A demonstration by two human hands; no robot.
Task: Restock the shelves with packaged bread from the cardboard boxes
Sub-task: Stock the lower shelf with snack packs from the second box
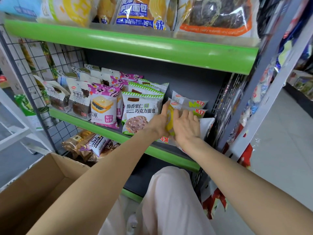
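Both of my hands reach to the right part of the middle shelf (105, 128), which has a green front edge. A yellow-and-white bread packet (169, 122) stands between them. My left hand (159, 122) holds its left side with the index finger stretched up along it. My right hand (186, 125) lies with its fingers curled over the packet's top and right side. Behind it stand two more packets of the same kind (194, 104), and a white packet (207, 124) leans to the right. An open cardboard box (33, 182) sits at the lower left; its inside is mostly hidden.
Left of my hands stand chocolate bread packets (140, 111), purple sandwich packets (103, 107) and dark bread packets (79, 99). The top shelf (135, 43) holds large bread bags. More bags (88, 146) lie on the lower shelf. A wire grid (33, 65) closes the left side. My knee (169, 192) is below.
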